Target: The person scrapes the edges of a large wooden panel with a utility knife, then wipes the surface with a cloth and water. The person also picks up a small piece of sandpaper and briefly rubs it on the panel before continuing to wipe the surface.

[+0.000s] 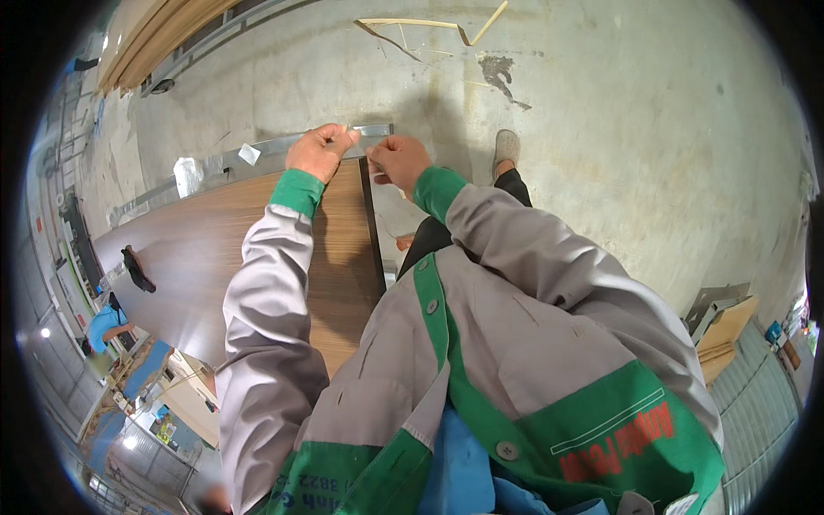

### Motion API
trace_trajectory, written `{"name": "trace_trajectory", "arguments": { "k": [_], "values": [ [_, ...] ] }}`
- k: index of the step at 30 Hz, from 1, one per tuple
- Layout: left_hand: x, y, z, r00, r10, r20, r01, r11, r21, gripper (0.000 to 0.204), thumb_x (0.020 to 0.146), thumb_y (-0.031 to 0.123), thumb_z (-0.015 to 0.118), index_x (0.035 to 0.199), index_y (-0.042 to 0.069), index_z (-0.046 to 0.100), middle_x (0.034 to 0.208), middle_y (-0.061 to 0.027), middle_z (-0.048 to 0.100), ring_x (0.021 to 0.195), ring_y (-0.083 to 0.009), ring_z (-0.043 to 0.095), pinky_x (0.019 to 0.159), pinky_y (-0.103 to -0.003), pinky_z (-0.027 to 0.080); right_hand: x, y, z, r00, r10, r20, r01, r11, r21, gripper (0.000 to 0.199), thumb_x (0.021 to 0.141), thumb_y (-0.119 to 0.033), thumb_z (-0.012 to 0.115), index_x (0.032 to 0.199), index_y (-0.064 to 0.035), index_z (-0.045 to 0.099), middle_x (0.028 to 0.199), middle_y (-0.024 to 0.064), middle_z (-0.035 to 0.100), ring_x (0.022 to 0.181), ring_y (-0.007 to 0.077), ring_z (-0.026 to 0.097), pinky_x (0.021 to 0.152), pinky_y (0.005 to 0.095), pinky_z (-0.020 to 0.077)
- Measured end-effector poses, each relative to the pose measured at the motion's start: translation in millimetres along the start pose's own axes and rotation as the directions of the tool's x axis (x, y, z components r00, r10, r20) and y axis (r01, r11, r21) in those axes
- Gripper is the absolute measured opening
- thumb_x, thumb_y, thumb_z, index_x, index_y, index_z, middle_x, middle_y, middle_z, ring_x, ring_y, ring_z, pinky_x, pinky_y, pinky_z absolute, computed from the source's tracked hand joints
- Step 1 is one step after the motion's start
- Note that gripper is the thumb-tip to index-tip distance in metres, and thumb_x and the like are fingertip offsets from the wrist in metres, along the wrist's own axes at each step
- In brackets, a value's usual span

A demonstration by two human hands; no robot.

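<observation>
A large wood-grain panel lies in front of me to the left, with a dark strip along its right edge. My left hand is over the panel's far right corner, thumb and fingers pinched together. A tiny pale bit shows at its fingertips, too small to name. Just right of that corner, my right hand is closed too, its fingertips close to the end of the dark strip. Whatever it pinches is hidden. Past the panel's far edge runs a silvery metal rail, partly behind my left hand.
A black object rests on the panel's left part. White scraps lie by the rail. Thin wood strips are on the concrete floor, far off. Stacked boards stand far left. Another person in blue is at left.
</observation>
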State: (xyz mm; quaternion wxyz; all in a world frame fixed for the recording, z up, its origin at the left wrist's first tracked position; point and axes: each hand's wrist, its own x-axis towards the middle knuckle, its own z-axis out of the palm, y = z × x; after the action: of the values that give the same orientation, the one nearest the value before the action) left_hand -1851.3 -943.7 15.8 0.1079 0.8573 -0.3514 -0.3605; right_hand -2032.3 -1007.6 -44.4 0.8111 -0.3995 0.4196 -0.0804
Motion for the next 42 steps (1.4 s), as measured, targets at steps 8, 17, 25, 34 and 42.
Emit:
{"name": "trace_trajectory", "arguments": {
  "k": [8, 17, 25, 34, 42],
  "values": [
    [-62, 18, 39, 0.842, 0.45, -0.297, -0.302, 0.85, 0.432, 0.025, 0.095, 0.033, 0.062, 0.099, 0.012, 0.075, 0.093, -0.0107, 0.074, 0.098, -0.0337, 0.067, 0.118, -0.057, 0.026, -10, -8, -36, 0.99, -0.138, 0.002, 0.137, 0.986, 0.098, 0.023, 0.101, -0.008, 0.056, 0.122, 0.0008, 0.058, 0.094, 0.0109, 0.072, 0.081, 0.0175, 0.07, 0.069, 0.0317, 0.0561],
    [-98, -12, 80, 0.719, 0.463, -0.518, -0.264, 0.872, 0.413, 0.063, 0.103, 0.038, 0.051, 0.149, -0.003, 0.04, 0.159, -0.0294, 0.032, 0.149, -0.0491, 0.025, 0.121, -0.065, 0.015, -8, -28, -19, 0.68, -0.667, 0.304, 0.642, 0.342, -0.686, 0.048, 0.097, -0.006, 0.057, 0.143, -0.0197, 0.055, 0.101, 0.0109, 0.068, 0.089, 0.0269, 0.069, 0.078, 0.0373, 0.0564],
    [-349, -105, 186, 0.881, 0.053, -0.471, 0.092, 0.956, 0.28, 0.08, 0.097, 0.043, 0.057, 0.155, -0.005, 0.029, 0.162, -0.0318, 0.024, 0.152, -0.0507, 0.018, 0.123, -0.065, 0.011, -138, 64, 4, 0.479, -0.289, 0.829, 0.86, -0.034, -0.509, 0.049, 0.099, -0.015, 0.054, 0.147, -0.025, 0.052, 0.095, 0.0105, 0.062, 0.089, 0.0333, 0.064, 0.071, 0.0443, 0.0562],
    [-513, -176, 280, 0.86, -0.135, -0.492, 0.314, 0.9, 0.301, 0.087, 0.091, 0.041, 0.065, 0.156, -0.005, 0.028, 0.164, -0.0323, 0.019, 0.153, -0.0499, 0.016, 0.123, -0.065, 0.01, -76, 50, 28, 0.922, -0.268, 0.279, 0.364, 0.357, -0.86, 0.03, 0.1, -0.032, 0.059, 0.126, -0.0213, 0.068, 0.097, 0.0111, 0.068, 0.087, 0.0316, 0.068, 0.077, 0.0445, 0.054],
    [-510, -173, 285, 0.8, -0.102, -0.591, 0.311, 0.913, 0.264, 0.082, 0.094, 0.044, 0.06, 0.157, 0.0, 0.03, 0.164, -0.0283, 0.023, 0.153, -0.0458, 0.019, 0.123, -0.064, 0.011, -212, 193, 16, 0.487, -0.24, 0.84, 0.873, 0.137, -0.468, 0.041, 0.099, -0.025, 0.057, 0.139, -0.0134, 0.055, 0.096, 0.0151, 0.065, 0.09, 0.0365, 0.065, 0.075, 0.0495, 0.0553]
  ]
}}
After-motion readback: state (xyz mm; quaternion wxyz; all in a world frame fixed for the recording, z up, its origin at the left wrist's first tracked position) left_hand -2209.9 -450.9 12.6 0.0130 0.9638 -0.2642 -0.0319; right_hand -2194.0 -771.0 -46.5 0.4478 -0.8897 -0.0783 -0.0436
